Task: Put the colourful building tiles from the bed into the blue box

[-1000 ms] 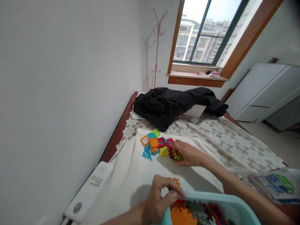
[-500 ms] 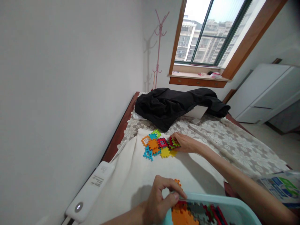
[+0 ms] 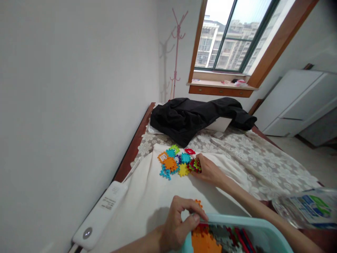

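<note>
My left hand (image 3: 181,221) is closed on the rim of a light teal plastic bin (image 3: 237,220), thumb and fingers pinching its corner. Inside the bin lie orange interlocking tiles (image 3: 205,242), with grey and red ones beside them. Farther off, my right hand (image 3: 207,168) grips several red and green interlocking tiles (image 3: 194,165). Just left of it on the white cloth lies a loose pile: a yellow tile (image 3: 183,170), a teal tile (image 3: 185,157), an orange tile (image 3: 170,163) and blue tiles (image 3: 165,172). A red tile (image 3: 190,151) lies behind the pile.
A white cloth (image 3: 142,200) covers the near part of the bed. Black clothing (image 3: 181,119) lies across its far end. A white power strip-like device (image 3: 100,214) rests along the left edge by the wall. A clear plastic package (image 3: 308,209) is at the right.
My right hand has drawn slightly nearer with the red and green tiles. A red tile has left the pile's middle, showing teal and purple tiles; one red tile now lies behind.
</note>
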`<action>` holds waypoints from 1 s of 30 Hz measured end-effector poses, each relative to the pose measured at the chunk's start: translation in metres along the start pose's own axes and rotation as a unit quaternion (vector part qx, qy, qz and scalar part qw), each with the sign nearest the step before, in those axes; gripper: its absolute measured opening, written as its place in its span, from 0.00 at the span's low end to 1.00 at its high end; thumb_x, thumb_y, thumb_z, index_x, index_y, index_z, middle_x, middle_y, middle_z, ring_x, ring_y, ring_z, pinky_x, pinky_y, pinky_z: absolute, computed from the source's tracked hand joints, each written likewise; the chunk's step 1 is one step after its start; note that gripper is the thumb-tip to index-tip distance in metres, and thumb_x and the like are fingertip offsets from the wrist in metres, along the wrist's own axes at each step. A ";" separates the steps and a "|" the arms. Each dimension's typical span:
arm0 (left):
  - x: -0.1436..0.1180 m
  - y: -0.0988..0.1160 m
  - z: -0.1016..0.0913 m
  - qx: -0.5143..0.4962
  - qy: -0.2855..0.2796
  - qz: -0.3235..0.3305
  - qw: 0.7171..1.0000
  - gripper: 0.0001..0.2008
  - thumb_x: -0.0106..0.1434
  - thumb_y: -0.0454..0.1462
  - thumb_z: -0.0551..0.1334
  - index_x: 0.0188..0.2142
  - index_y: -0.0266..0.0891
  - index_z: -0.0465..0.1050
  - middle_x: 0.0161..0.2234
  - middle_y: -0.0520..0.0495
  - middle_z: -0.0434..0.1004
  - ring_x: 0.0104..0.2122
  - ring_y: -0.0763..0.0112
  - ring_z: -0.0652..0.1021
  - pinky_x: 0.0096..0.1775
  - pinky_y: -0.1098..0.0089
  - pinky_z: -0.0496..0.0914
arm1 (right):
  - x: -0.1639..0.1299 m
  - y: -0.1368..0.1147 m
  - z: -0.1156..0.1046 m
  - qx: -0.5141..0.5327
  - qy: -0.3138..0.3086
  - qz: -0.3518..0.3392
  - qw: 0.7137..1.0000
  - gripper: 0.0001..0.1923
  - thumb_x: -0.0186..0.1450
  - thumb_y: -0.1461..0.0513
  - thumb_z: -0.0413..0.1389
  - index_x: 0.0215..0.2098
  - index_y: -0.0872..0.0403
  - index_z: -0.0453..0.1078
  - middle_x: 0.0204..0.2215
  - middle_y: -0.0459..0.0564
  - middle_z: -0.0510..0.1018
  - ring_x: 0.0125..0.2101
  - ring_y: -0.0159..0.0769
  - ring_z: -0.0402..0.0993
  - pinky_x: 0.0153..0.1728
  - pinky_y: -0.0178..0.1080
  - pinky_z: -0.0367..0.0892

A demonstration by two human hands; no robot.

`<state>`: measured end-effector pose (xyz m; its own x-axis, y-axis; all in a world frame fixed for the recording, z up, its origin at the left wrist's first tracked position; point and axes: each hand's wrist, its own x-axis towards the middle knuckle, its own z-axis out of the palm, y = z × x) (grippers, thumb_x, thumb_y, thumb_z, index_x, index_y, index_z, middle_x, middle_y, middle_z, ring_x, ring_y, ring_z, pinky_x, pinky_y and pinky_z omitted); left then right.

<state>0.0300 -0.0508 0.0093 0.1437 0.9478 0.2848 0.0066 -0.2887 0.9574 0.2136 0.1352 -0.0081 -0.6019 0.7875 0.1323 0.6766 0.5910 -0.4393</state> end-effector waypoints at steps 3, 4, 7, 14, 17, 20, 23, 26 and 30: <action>0.000 0.000 0.000 0.000 0.003 -0.004 1.000 0.12 0.67 0.38 0.61 0.38 0.35 0.84 0.37 0.42 0.82 0.36 0.65 0.80 0.43 0.68 0.71 | -0.002 -0.006 0.011 0.003 0.012 0.019 1.000 0.20 0.62 0.54 0.62 0.42 0.49 0.56 0.36 0.52 0.76 0.36 0.45 0.74 0.35 0.41 0.63; 0.000 0.000 -0.001 0.001 0.002 -0.005 1.000 0.12 0.67 0.37 0.61 0.38 0.35 0.84 0.37 0.42 0.82 0.37 0.64 0.80 0.43 0.68 0.71 | -0.001 -0.007 0.013 0.007 0.012 0.023 1.000 0.20 0.62 0.54 0.62 0.43 0.49 0.56 0.37 0.52 0.76 0.36 0.46 0.74 0.35 0.41 0.63; 0.000 0.000 0.000 0.006 -0.004 -0.008 1.000 0.12 0.66 0.37 0.60 0.38 0.36 0.84 0.36 0.42 0.82 0.37 0.64 0.80 0.44 0.68 0.71 | -0.001 -0.007 0.012 0.020 0.010 0.026 0.999 0.18 0.63 0.56 0.61 0.43 0.48 0.55 0.37 0.52 0.76 0.36 0.45 0.74 0.34 0.41 0.63; 0.000 0.001 0.000 0.001 -0.001 -0.003 1.000 0.12 0.66 0.35 0.61 0.39 0.35 0.84 0.36 0.41 0.82 0.36 0.63 0.80 0.43 0.68 0.72 | -0.025 -0.002 -0.027 0.035 -0.096 0.005 0.995 0.19 0.65 0.51 0.60 0.45 0.50 0.57 0.36 0.49 0.74 0.34 0.42 0.71 0.34 0.40 0.62; 0.000 0.001 0.000 0.001 -0.003 -0.002 1.000 0.12 0.66 0.35 0.61 0.39 0.36 0.85 0.37 0.41 0.83 0.38 0.63 0.80 0.44 0.68 0.72 | -0.041 0.007 -0.050 0.049 -0.157 -0.002 0.986 0.21 0.64 0.54 0.62 0.47 0.50 0.58 0.39 0.50 0.76 0.36 0.42 0.72 0.36 0.40 0.64; 0.000 0.000 0.000 -0.001 0.003 0.003 1.000 0.11 0.66 0.34 0.61 0.39 0.37 0.85 0.36 0.42 0.83 0.38 0.64 0.80 0.44 0.68 0.71 | -0.052 0.017 -0.065 0.039 -0.167 -0.009 0.985 0.21 0.63 0.59 0.62 0.49 0.50 0.58 0.43 0.53 0.75 0.40 0.43 0.73 0.41 0.41 0.66; 0.000 -0.002 0.000 -0.001 0.009 0.007 1.000 0.11 0.65 0.34 0.61 0.39 0.38 0.85 0.36 0.43 0.83 0.37 0.65 0.80 0.44 0.68 0.71 | -0.059 0.022 -0.070 -0.026 -0.162 -0.036 0.986 0.18 0.63 0.63 0.60 0.48 0.51 0.60 0.44 0.55 0.75 0.43 0.46 0.73 0.45 0.43 0.66; 0.000 -0.004 0.000 -0.001 0.006 0.004 1.000 0.12 0.65 0.34 0.61 0.39 0.38 0.85 0.36 0.44 0.83 0.37 0.65 0.80 0.43 0.68 0.70 | -0.067 0.022 -0.069 -0.069 -0.165 -0.048 0.983 0.17 0.61 0.66 0.59 0.47 0.52 0.61 0.43 0.56 0.75 0.44 0.48 0.74 0.45 0.43 0.66; 0.001 -0.004 0.001 -0.005 0.006 0.000 1.000 0.11 0.64 0.34 0.61 0.39 0.38 0.85 0.35 0.44 0.83 0.36 0.65 0.80 0.43 0.68 0.71 | -0.079 0.027 -0.072 -0.027 -0.175 -0.010 0.984 0.19 0.60 0.63 0.61 0.47 0.51 0.60 0.43 0.54 0.76 0.42 0.45 0.74 0.45 0.42 0.67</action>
<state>0.0311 -0.0493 0.0057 0.1316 0.9494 0.2851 -0.0025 -0.2873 0.9578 0.3103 0.1016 0.0332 -0.7183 0.6728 -0.1772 0.6788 0.6218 -0.3906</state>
